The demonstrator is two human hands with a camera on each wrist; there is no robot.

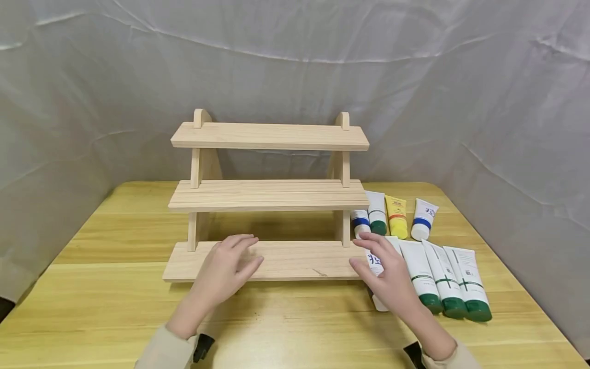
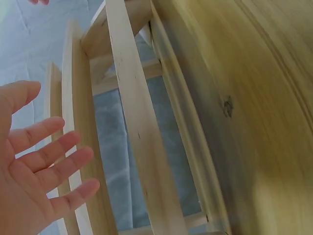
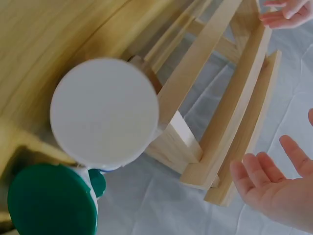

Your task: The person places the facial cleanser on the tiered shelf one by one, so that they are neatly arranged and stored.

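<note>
The left hand (image 1: 225, 267) and the right hand (image 1: 389, 277), fingers loosely apart, hold nothing before the wooden shelf (image 1: 269, 196), and a careless rightward sweep could perhaps disturb the tubes (image 1: 443, 275) beside it.

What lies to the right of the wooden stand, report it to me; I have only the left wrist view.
Observer: The head view shows several tubes lying to the right of the wooden stand, on the table.
Operator: Pick out the one whose colour differs and tell me its place.
Observer: The yellow tube lies between a green-capped white tube and a white tube with a blue band.
Operator: Now the right hand. Say whether it grips anything.
Observer: It grips nothing; the right wrist view shows its fingers spread, apart from the tubes.
</note>
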